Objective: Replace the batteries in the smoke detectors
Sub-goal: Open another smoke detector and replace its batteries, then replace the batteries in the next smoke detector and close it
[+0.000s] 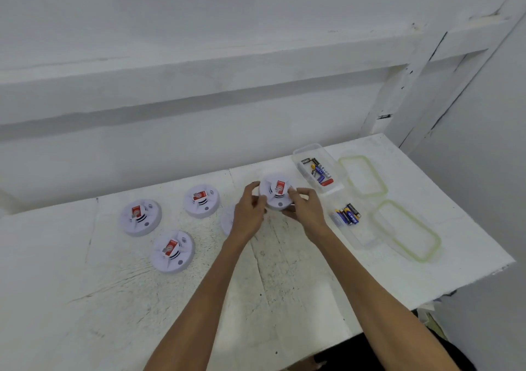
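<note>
White detector in hand: the round white plastic smoke detector [277, 197] with a red label on its face sits between your two hands, over the far middle of the table. It tips slightly toward you. Whether its underside touches the table cannot be told.
Left hand: your left hand [250, 208] grips the detector's left rim, with the fingers curled round the edge and a fingertip at the far side.
Right hand: your right hand [306, 205] grips the right rim, fingers curled, thumb on the top face beside the red label.
Other detectors: three more white round detectors lie flat to your left, red labels up: the far one [201, 200], the leftmost one [140, 217] and the nearest one [172, 252]. They are apart from each other.
Half-hidden disc: a white round piece [227, 219] lies just behind your left wrist, mostly covered, so you cannot tell what it is.
Far box: a clear plastic open box [306, 150] holding loose batteries [318, 168] stands just right of the held detector.
Near box: a second clear box [364, 242] holds blue and black batteries [347, 215] at its far end.
Lids: two clear lids with green rims, the far lid [381, 192] and the near lid [427, 254], lie flat to the right of the boxes.
Table: scuffed white tabletop [270, 285].
</note>
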A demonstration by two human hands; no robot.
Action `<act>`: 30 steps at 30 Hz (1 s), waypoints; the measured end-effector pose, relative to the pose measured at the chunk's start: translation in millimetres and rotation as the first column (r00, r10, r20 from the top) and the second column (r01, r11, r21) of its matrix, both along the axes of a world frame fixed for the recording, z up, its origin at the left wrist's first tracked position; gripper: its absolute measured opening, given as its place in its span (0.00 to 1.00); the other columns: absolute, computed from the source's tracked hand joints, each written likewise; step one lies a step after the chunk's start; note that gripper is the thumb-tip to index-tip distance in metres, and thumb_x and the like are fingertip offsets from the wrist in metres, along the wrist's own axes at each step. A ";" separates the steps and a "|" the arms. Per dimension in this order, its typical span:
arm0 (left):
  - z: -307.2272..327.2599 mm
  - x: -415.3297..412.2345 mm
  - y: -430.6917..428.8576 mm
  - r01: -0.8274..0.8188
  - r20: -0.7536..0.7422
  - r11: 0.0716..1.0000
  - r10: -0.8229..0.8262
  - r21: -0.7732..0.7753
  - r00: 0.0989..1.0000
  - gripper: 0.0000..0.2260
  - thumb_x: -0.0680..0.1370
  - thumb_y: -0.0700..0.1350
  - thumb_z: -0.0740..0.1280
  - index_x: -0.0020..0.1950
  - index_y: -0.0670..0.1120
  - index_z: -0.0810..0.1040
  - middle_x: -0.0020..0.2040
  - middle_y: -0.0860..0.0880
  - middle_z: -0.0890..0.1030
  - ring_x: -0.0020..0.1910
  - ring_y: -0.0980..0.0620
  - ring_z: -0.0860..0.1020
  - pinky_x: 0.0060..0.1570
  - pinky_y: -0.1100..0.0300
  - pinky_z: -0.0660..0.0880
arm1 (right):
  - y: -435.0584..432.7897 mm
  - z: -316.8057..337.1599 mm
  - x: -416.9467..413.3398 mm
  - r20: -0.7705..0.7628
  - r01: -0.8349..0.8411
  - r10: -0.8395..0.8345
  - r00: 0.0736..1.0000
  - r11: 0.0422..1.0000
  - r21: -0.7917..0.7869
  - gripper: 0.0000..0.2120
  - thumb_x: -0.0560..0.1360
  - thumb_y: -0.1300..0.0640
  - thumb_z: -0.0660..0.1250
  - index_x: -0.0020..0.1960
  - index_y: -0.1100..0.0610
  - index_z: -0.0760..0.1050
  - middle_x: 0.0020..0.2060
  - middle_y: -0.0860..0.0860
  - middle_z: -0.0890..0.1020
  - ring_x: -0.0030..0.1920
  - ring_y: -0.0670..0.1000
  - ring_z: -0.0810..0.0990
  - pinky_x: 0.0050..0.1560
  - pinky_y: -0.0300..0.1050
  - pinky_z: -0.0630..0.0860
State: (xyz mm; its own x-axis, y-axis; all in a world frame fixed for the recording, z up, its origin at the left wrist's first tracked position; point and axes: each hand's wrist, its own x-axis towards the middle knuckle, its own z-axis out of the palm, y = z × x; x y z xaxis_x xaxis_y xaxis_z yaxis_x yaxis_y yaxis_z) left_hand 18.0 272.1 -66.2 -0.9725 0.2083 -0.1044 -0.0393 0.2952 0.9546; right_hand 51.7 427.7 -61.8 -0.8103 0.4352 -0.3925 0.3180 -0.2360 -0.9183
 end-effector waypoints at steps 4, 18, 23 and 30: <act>10.0 -31.7 -20.9 -0.039 0.028 0.998 0.040 -0.042 0.999 0.15 0.84 0.45 0.63 0.70 0.50 0.72 0.54 0.47 0.85 0.47 0.50 0.84 0.43 0.58 0.83 | -17.1 5.2 -30.0 -0.019 -0.098 0.101 0.995 0.988 0.120 0.15 0.78 0.51 0.68 0.62 0.57 0.75 0.55 0.53 0.83 0.51 0.51 0.85 0.51 0.47 0.84; -0.8 -57.0 -48.6 -0.121 -0.084 0.957 0.103 -0.264 0.991 0.11 0.79 0.37 0.62 0.51 0.40 0.85 0.48 0.43 0.86 0.47 0.45 0.81 0.51 0.46 0.78 | -50.6 -7.4 -60.2 0.192 -0.274 0.213 0.958 0.875 0.399 0.16 0.75 0.58 0.64 0.62 0.60 0.78 0.52 0.55 0.82 0.53 0.60 0.82 0.56 0.60 0.80; 3.6 -54.4 -49.8 -0.080 -0.056 0.941 0.065 -0.329 0.996 0.10 0.79 0.34 0.61 0.45 0.46 0.78 0.43 0.45 0.82 0.43 0.48 0.77 0.47 0.47 0.78 | -51.3 -8.3 -55.4 0.187 -0.303 0.246 0.951 0.854 0.423 0.13 0.76 0.59 0.62 0.57 0.60 0.79 0.50 0.53 0.82 0.53 0.58 0.81 0.55 0.60 0.80; 5.8 -48.9 -60.1 -0.021 0.024 0.949 0.030 -0.315 0.999 0.05 0.81 0.37 0.64 0.55 0.44 0.75 0.49 0.52 0.79 0.50 0.50 0.76 0.51 0.58 0.70 | -55.7 -0.6 -47.1 0.159 -0.267 0.214 0.964 0.792 0.550 0.18 0.79 0.59 0.64 0.68 0.57 0.74 0.65 0.53 0.77 0.62 0.54 0.78 0.61 0.44 0.74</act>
